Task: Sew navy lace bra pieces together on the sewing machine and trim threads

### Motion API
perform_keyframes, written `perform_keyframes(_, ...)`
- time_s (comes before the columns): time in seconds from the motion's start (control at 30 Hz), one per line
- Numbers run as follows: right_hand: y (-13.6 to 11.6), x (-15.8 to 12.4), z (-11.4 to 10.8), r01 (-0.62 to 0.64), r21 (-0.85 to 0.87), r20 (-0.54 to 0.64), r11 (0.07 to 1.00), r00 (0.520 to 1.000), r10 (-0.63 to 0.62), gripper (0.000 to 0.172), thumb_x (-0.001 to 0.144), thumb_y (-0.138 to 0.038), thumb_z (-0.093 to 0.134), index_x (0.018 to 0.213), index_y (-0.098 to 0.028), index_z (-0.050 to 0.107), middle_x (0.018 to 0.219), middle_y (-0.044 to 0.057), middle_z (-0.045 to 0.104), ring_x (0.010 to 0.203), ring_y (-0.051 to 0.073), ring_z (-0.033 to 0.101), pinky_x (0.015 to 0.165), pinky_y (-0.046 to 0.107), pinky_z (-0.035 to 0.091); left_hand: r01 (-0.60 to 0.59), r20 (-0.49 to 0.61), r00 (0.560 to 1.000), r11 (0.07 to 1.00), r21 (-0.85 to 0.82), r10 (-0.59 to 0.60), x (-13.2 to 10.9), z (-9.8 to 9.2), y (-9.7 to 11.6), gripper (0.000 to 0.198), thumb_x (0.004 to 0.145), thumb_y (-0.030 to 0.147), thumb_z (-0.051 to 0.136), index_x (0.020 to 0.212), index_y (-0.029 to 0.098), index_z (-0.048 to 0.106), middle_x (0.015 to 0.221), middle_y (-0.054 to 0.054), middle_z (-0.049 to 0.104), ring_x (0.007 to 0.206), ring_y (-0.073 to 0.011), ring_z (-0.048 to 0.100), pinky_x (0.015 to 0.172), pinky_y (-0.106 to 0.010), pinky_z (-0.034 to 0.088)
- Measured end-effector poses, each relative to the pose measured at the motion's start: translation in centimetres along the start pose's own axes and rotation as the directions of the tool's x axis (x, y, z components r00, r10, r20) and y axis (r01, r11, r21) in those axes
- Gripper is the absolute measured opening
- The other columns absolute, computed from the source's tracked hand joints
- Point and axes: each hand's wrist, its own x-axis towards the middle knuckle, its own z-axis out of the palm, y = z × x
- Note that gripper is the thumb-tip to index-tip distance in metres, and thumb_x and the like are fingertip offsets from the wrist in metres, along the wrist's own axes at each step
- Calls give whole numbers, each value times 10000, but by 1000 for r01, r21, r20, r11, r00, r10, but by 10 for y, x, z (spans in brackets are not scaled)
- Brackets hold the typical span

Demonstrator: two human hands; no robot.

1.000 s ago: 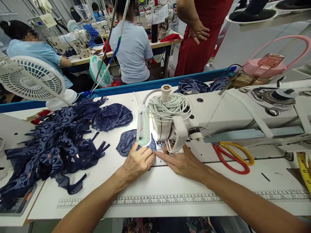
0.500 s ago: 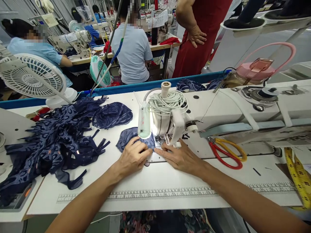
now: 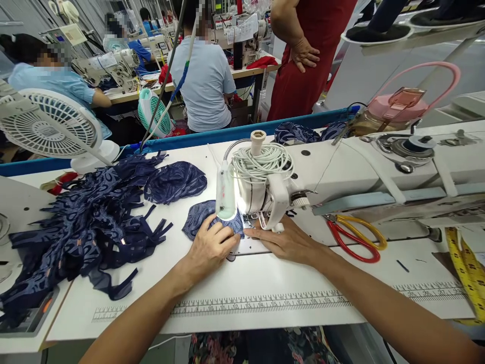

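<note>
Left hand curled, pressing navy patterned lace piece at white sewing machine; right hand flat alongside. Red-and-yellow-handled scissors right of machine's needle; printed ruler scale before it, digits unreadable.

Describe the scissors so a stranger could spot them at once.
Find the white sewing machine across the table. Under its arm, right of the right hand, lie the scissors. They alone have one red and one yellow handle loop.
</note>
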Motion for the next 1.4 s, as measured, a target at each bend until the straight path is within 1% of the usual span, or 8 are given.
perform_keyframes(0.23,-6,-1,3,30,-6,63,1000,998,-29,442,968,-80,339,1226,-287,632,938,12,651,633,105,475,852,361,396,1,7,1000,999,45,-1,2,-2,5,206,918,106,488,1036,190,635,791,-3,626,741,-150,539,1060,-483,380)
perform_keyframes(0.43,-4,-5,9,11,92,-11,996,1000,-10,381,979,-146,384,1271,-255,603,994,38,653,769,137,546,846,349,416,-6,5,1000,996,83,6,1,-3,9,200,898,87,494,1007,174,638,790,-7,630,739,-153,551,1064,-510,364)
perform_keyframes(0.63,-4,-6,13,-14,114,2,993,1000,14,416,959,-124,400,1324,-247,559,1056,49,651,821,140,564,815,321,433,29,40,999,999,46,-31,-1,-4,9,226,910,93,478,1051,185,629,828,-7,644,774,-155,570,1064,-512,364)
perform_keyframes(0.8,-7,-3,12,-29,19,19,999,999,29,472,921,-71,389,1336,-230,549,1047,49,659,767,145,572,834,354,425,-48,16,999,989,139,46,-5,-3,11,233,923,82,490,1107,158,610,823,-13,654,758,-155,561,1075,-548,356)
perform_keyframes(1.07,-9,-4,12,3,-53,-7,999,1000,-4,443,950,-89,358,1324,-232,549,1003,57,649,687,134,514,822,360,406,-39,-27,999,984,174,45,-9,-1,14,231,932,84,503,1125,162,605,822,-6,667,744,-145,550,1067,-554,362)
perform_keyframes(1.23,-11,-4,5,41,-37,41,998,998,-39,386,963,-90,383,1230,-244,616,873,24,614,641,109,463,783,321,391,38,-16,999,998,53,-37,-11,1,12,252,919,83,505,1127,176,613,879,-14,682,781,-152,566,1069,-535,352)
perform_keyframes(1.33,-13,-2,3,41,-23,49,999,998,-39,372,969,-104,396,1236,-247,613,888,26,607,665,112,474,749,305,390,124,-8,992,988,-92,-125,-10,0,10,282,895,71,513,1125,192,622,916,-20,684,822,-158,579,1039,-505,380)
perform_keyframes(1.4,-14,-3,3,41,-17,45,999,998,-40,380,968,-110,400,1257,-254,601,905,27,615,683,117,486,759,313,398,129,23,992,986,-104,-127,-10,-3,9,293,886,66,516,1119,202,631,922,-23,686,842,-166,586,1037,-519,377)
